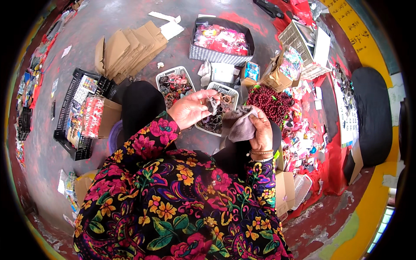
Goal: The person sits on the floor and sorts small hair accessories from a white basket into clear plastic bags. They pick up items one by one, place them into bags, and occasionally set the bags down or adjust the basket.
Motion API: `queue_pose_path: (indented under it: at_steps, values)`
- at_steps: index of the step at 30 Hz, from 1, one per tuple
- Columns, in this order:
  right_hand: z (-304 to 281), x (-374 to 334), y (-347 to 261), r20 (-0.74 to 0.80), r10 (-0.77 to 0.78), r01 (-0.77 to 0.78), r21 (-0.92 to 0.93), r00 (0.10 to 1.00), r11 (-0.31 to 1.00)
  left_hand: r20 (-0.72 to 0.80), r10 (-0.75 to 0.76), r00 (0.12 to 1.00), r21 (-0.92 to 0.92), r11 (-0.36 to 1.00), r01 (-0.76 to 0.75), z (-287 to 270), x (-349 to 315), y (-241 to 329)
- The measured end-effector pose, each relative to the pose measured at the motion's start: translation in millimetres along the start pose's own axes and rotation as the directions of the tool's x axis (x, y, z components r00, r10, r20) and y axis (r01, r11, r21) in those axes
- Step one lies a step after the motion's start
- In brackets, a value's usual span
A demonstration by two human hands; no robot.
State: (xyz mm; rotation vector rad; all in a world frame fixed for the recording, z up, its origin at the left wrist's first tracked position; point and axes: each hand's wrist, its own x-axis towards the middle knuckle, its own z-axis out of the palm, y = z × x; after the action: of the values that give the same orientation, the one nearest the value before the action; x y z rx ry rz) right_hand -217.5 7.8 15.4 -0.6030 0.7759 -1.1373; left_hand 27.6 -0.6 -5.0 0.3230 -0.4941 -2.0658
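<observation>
My left hand [189,110] pinches a small bunch of grey hair ties [213,105] between thumb and fingers. My right hand [261,132] grips a crumpled grey-mauve cloth [241,125], which may be a small bag; its opening cannot be made out. Below and between both hands stands a white plastic basket [236,97] holding dark, looped bands, partly covered by my hands and the cloth. Just beyond my left hand is another white basket [192,81] with pink, brown and dark hair accessories. A heap of dark red beads [271,103] lies beside my right hand.
Farther ahead sits a patterned box [201,53] of pink packets. Flattened cardboard [130,50] leans at the far left, behind a black crate [65,134]. Toward the right are a cardboard box [279,80], a white crate [316,69] and scattered goods on red cloth [336,182].
</observation>
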Motion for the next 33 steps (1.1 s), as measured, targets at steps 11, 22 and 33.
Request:
queue_pose_path:
  at_steps: [11,22,33]
  values:
    - [63,3,39,0.234,-0.374,0.366,-0.868,0.897,0.336,-0.211,0.081,0.974,0.131,0.99,-0.054,19,-5,-7]
    - [33,14,49,-0.054,-0.028,0.025,-0.063,0.998,0.998,-0.271,0.019,0.962,0.33,0.941,0.074,40,-5,-10]
    - [31,12,44,0.016,-0.013,0.013,0.005,1.0,1.0,-0.277,-0.126,0.953,0.237,0.952,0.195,26,-5,-6]
